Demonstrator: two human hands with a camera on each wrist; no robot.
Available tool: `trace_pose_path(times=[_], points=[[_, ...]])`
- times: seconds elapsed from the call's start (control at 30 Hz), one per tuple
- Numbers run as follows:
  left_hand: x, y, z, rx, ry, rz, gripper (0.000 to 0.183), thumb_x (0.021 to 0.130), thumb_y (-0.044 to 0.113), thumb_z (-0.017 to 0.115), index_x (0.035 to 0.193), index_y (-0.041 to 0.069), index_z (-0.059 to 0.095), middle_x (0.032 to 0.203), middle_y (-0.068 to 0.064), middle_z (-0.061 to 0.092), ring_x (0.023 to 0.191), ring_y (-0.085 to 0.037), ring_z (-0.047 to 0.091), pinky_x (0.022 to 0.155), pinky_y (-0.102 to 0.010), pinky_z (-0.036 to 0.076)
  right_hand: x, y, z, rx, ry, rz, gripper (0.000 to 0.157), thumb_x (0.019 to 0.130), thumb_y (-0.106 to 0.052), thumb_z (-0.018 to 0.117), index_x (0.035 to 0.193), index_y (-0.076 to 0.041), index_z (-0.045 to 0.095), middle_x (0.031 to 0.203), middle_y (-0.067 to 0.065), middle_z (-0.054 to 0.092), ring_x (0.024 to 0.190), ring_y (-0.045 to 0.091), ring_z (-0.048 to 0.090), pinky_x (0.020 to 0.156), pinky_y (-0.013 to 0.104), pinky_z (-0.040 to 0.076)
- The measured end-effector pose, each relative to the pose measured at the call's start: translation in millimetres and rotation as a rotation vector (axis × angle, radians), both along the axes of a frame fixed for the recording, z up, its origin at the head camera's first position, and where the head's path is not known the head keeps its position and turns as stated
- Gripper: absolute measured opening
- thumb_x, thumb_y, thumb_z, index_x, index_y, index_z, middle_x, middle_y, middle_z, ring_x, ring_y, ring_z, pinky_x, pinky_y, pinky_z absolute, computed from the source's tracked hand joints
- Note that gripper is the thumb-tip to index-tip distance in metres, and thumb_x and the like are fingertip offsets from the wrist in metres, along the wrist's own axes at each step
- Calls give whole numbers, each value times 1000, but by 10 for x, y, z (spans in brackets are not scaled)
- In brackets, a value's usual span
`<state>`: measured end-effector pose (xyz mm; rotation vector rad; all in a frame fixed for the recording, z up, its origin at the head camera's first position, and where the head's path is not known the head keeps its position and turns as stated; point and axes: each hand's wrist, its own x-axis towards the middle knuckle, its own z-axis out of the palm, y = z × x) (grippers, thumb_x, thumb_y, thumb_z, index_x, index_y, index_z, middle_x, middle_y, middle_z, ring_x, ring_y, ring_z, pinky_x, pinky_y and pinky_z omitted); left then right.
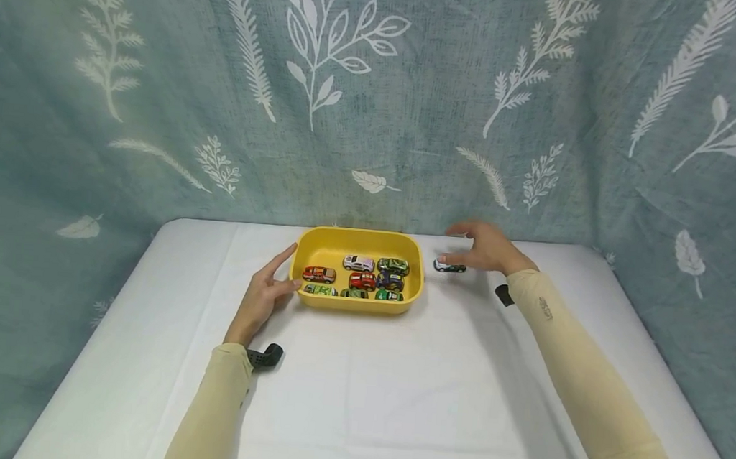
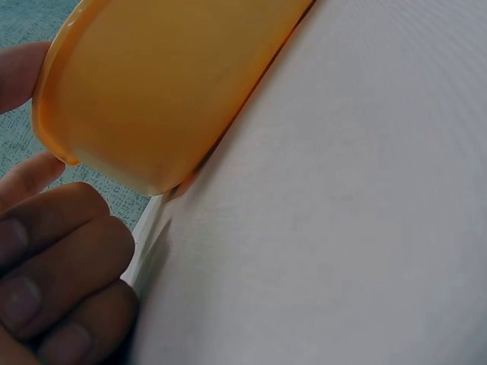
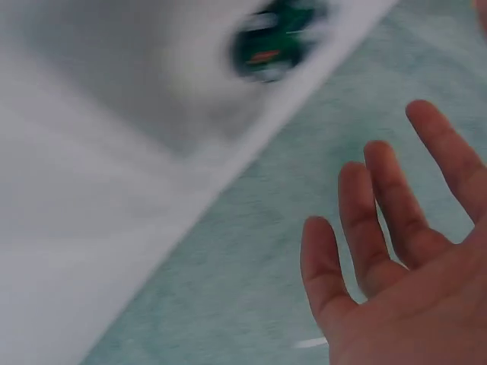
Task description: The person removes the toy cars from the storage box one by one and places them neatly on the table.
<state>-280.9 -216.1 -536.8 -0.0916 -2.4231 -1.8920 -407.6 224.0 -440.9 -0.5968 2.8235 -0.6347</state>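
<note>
A yellow tray [image 1: 354, 305] sits at the back of the white table with several small toy cars in it, among them an orange one [image 1: 319, 275] and a red one [image 1: 362, 281]. My left hand [image 1: 261, 299] grips the tray's left end, thumb at the near corner and index finger along the side. In the left wrist view the other fingers [image 2: 65, 274] are curled below the tray wall [image 2: 167, 91]. Over a toy car [image 1: 449, 266] right of the tray hovers my right hand [image 1: 486, 247], fingers spread and holding nothing. That car [image 3: 274, 46] looks dark green and blurred in the right wrist view.
A white cloth covers the table [image 1: 355, 387]. Behind it and at both sides hangs a green leaf-patterned curtain [image 1: 377, 115]. The tray and the lone car lie near the table's back edge.
</note>
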Motion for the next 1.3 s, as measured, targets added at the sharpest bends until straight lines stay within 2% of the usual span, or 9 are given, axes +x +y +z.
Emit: trace_pose_path(times=[0.1,0.3,0.47,0.73,0.93,1.13,1.3], points=[[3,-14,-17,1,-5,1,74,93,21,71,160,41,46,51,10,36,44,-10,30,48,-26,32,-4,-158,158,-24,43,33,73,85,-55,85,140,-11,68,152,19,56,143,47,47,113,67,41],[-2,-43,-53,16,-1,-4,75,93,20,71,161,36,46,49,13,36,43,-9,29,48,-26,31,68,-521,445,-87,108,81,56,81,-53,88,124,-20,77,157,17,48,150,43,37,120,69,29],[-24,-62,-45,24,2,-12,74,94,20,71,161,36,46,49,13,36,43,-9,29,47,-26,30,140,-863,537,-144,104,93,47,80,-53,88,118,-28,78,163,11,42,154,43,28,122,72,17],[-57,-58,-24,42,-8,-27,75,94,21,71,161,39,44,48,11,36,42,-10,29,46,-26,30,123,-1350,354,-145,85,180,37,84,-50,83,114,-29,79,167,11,38,157,45,17,121,74,7],[-68,-42,-39,68,-7,-38,74,94,21,71,160,42,45,48,13,36,42,-10,28,46,-26,30,122,-1612,208,-122,49,254,39,82,-47,84,114,-24,81,176,7,20,163,41,4,122,77,0],[-45,-38,-20,57,1,-31,75,93,19,71,160,41,46,49,13,36,43,-9,28,46,-26,29,138,-1895,63,-95,88,327,29,82,-37,89,106,-22,84,178,9,15,165,37,-1,122,77,5],[-15,-29,-31,58,4,-31,74,94,21,72,160,41,46,49,13,36,43,-10,29,46,-26,29,172,-2072,-74,12,143,384,25,80,-40,91,99,-26,84,178,11,16,164,41,-1,122,76,13]])
